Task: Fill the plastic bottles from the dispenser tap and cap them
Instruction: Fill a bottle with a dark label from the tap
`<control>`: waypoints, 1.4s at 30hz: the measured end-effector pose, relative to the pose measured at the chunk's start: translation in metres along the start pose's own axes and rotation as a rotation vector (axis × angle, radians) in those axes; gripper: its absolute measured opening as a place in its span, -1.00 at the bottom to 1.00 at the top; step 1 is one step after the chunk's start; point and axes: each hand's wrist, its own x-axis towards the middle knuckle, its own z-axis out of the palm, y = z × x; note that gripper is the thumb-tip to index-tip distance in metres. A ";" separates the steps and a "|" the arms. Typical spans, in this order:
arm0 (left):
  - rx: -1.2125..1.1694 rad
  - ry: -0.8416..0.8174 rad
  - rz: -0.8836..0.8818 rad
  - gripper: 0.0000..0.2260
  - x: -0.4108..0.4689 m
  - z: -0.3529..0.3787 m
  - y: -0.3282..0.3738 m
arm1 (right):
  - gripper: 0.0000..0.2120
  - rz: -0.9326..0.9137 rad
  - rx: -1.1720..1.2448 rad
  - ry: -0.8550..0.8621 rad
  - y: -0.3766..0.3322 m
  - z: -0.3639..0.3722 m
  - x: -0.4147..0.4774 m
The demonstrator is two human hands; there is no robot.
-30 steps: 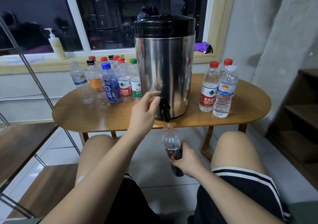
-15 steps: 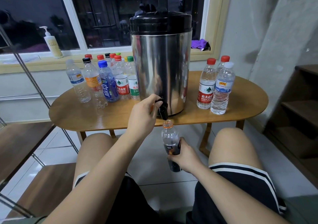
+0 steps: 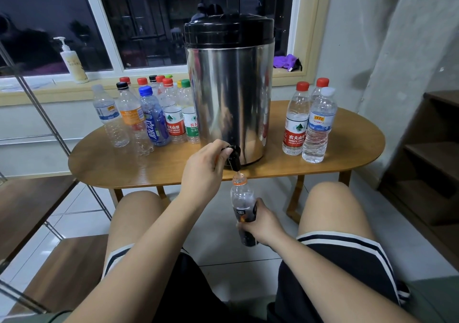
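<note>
Head view: left grip (image 3: pixel 202 171) pinches the tap (image 3: pixel 234 157), right grip (image 3: pixel 263 223) clasps the bottle (image 3: pixel 242 196) beneath, apparently filling; next, probably, release and cap.

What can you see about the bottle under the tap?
The bottle is clear plastic with an orange neck ring, a dark label and no cap. It is held upright in the air, in front of the table edge, its open mouth right below the black tap. The right hand grips its lower half. Its bottom looks dark; how full it is, I cannot tell.
</note>
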 end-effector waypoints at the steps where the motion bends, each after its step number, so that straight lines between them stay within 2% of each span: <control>1: -0.001 0.000 -0.003 -0.85 0.000 0.000 0.001 | -0.45 0.003 0.003 0.003 0.000 0.001 0.000; 42: -0.072 0.034 -0.073 -0.86 -0.006 0.005 0.001 | -0.47 0.009 0.030 -0.018 0.003 0.004 -0.003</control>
